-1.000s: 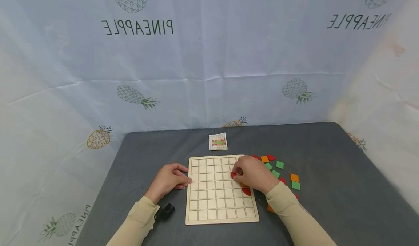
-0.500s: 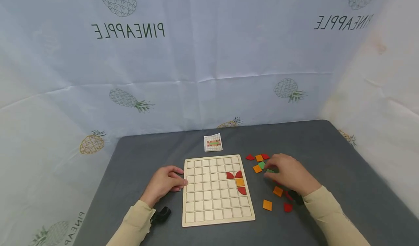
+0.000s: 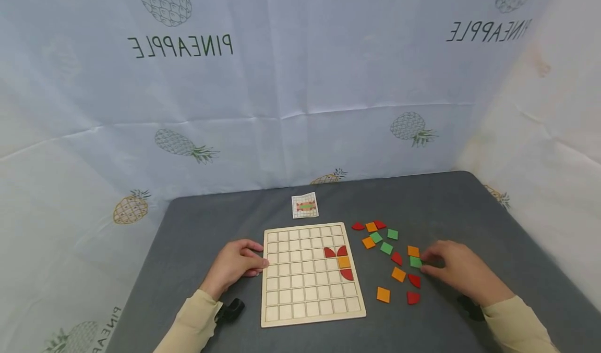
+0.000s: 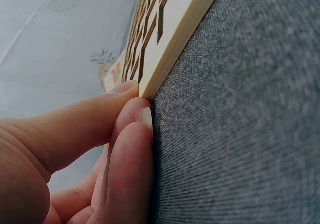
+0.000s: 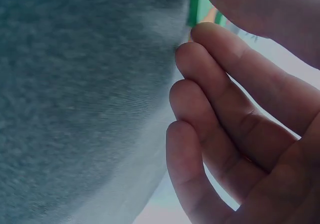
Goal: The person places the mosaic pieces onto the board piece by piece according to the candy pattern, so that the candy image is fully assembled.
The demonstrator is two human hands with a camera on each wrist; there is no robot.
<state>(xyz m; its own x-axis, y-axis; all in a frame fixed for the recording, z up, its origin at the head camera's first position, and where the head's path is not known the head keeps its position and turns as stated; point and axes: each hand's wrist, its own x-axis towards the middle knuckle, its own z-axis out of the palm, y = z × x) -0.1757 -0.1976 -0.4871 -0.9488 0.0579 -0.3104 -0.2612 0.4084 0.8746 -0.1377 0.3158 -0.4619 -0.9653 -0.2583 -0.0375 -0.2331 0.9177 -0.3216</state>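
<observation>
A pale wooden grid board [image 3: 300, 290] lies on the table. On its right side sit an orange square tile [image 3: 344, 262] and several red quarter-round tiles [image 3: 346, 274]. My left hand [image 3: 237, 263] pinches the board's left edge; in the left wrist view its thumb [image 4: 95, 116] lies at the upper edge, with the index finger against the side. My right hand [image 3: 457, 267] is beside a green square tile [image 3: 415, 262], thumb and index finger apart around its right end. The right wrist view shows green tile edges [image 5: 194, 7] beyond the fingertips; whether they touch is unclear.
Loose orange tiles [image 3: 383, 294], red tiles [image 3: 413, 297] and green tiles [image 3: 386, 248] are scattered right of the board. A small printed card [image 3: 305, 207] with a coloured pattern lies behind it. A pineapple-print cloth [image 3: 281, 82] hangs around the dark grey table [image 3: 225, 212].
My right hand has left the board's right side and moved right, over the loose tiles, to the green tile. A red tile remains on the board. My left hand stays at the edge.
</observation>
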